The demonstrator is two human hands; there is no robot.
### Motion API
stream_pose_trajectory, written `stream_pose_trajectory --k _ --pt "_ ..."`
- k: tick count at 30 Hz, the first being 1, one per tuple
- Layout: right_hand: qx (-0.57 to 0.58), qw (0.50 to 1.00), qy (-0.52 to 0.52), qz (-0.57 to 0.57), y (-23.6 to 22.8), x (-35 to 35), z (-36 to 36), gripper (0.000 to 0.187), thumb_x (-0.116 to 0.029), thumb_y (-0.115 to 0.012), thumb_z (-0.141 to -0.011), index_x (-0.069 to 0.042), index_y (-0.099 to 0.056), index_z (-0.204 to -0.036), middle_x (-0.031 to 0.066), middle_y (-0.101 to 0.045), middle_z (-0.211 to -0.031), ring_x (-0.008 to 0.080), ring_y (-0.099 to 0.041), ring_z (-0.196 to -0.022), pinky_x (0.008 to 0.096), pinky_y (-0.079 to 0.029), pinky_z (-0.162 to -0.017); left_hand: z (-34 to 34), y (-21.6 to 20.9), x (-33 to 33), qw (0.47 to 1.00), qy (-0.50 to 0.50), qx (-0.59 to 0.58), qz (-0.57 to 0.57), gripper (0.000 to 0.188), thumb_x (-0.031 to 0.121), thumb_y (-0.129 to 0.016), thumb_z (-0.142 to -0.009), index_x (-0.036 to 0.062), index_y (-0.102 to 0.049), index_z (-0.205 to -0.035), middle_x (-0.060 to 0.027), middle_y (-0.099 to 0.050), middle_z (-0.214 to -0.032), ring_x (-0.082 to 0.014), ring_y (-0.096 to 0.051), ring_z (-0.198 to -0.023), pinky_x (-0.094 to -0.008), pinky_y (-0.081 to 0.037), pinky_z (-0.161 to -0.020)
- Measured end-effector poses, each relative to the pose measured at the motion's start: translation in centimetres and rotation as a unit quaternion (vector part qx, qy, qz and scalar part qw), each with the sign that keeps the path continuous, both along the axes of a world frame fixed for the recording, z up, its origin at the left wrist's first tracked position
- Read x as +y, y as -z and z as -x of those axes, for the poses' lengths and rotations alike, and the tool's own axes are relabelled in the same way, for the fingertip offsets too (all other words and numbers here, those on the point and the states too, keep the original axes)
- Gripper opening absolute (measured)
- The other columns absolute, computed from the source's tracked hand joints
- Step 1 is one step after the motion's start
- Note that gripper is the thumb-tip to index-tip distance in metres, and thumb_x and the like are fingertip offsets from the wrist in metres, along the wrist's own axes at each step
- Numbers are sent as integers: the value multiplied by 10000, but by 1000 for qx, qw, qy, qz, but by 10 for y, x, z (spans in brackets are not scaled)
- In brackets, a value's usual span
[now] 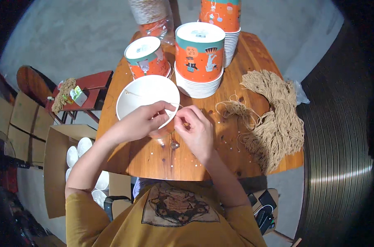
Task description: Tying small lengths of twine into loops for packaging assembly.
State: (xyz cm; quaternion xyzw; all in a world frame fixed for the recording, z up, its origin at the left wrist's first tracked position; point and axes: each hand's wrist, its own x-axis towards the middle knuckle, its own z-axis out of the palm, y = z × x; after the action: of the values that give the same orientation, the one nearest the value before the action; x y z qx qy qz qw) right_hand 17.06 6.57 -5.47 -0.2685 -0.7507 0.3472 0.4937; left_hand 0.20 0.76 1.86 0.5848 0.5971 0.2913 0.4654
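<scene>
A white-lined paper bucket (147, 88) is tipped so that its open mouth faces me on the wooden table. My left hand (141, 121) reaches across its near rim, thumb and forefinger pinching a thin string (178, 105). Just right of the rim, my right hand (195, 127) is closed in a pinch on the same string; its exact end is hidden by the fingers. Another bit of string crosses the inside of the bucket. Tan cord in a small loose tangle (236, 109) lies to the right of my right hand.
A large tan cord hank (277, 119) covers the table's right side. Behind the bucket stand upside-down orange paper buckets (199, 53), several stacked. An open carton (55, 173) of white buckets sits at lower left. A red bench (90, 92) stands farther left.
</scene>
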Motion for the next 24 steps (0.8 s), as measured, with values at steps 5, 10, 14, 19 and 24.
stream_pose_trajectory --k 5,10,14,19,24 --pt "-12 1000 14 -17 3 1 2 118 -65 -677 -781 -77 -603 -871 77 -602 -884 242 -649 -689 348 -533 -577 0 -1 10 990 37 129 -52 117 128 -507 -958 41 -527 -1034 -20 -564 -859 -97 -508 -819 -254 -447 -748" --pt "-83 995 -31 -35 -2 11 -9 117 -98 -698 -782 -100 -596 -840 33 -598 -740 191 -623 -654 379 -494 -782 10 8 10 984 -4 148 -95 128 157 -523 -920 34 -539 -954 -61 -610 -803 -141 -572 -721 -286 -474 -673" --pt "-147 981 -88 -95 -6 32 -27 103 -132 -700 -810 -100 -616 -860 -15 -544 -665 135 -540 -630 404 -382 -986 19 5 13 996 -60 -60 -41 88 144 -532 -922 62 -512 -900 -45 -619 -874 -90 -584 -766 -239 -479 -671" --pt "-165 970 -179 17 -38 39 -27 127 -114 -704 -791 -51 -594 -809 81 -588 -728 203 -605 -690 359 -491 -736 8 -7 18 966 -103 -235 18 70 127 -490 -935 70 -508 -897 -66 -643 -921 -100 -590 -761 -236 -483 -662" --pt "-126 963 -229 60 -52 45 -19 132 -107 -704 -815 -23 -603 -807 44 -585 -737 111 -541 -620 271 -445 -561 7 12 27 964 -96 -248 7 115 175 -544 -963 62 -527 -947 -42 -615 -902 -92 -566 -754 -226 -475 -687"
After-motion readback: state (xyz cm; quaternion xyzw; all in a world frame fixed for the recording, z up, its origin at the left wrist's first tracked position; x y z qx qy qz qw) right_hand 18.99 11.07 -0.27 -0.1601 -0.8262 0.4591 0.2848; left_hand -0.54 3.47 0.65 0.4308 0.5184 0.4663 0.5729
